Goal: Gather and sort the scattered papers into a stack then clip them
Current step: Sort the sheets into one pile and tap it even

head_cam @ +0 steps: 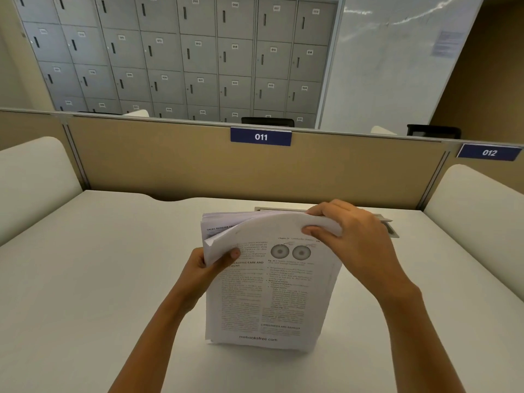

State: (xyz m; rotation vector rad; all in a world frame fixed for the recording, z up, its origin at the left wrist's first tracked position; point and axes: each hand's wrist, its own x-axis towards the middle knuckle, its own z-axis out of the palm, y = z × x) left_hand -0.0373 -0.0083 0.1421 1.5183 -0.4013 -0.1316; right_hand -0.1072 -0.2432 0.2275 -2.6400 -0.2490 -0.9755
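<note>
Papers [272, 293] stand on edge on the desk [113, 265], centred, near me. I see my left hand [207, 268] clamped on their left edge, my right hand [357, 239] pinching the curled top right corner.

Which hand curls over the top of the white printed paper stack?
The right hand; the left hand grips the left side of the white printed paper stack.

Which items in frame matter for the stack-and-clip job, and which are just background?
Job: paper stack, left hand and right hand, both gripping it.
Background: desk, cable hatch, 011 sign, lockers.
</note>
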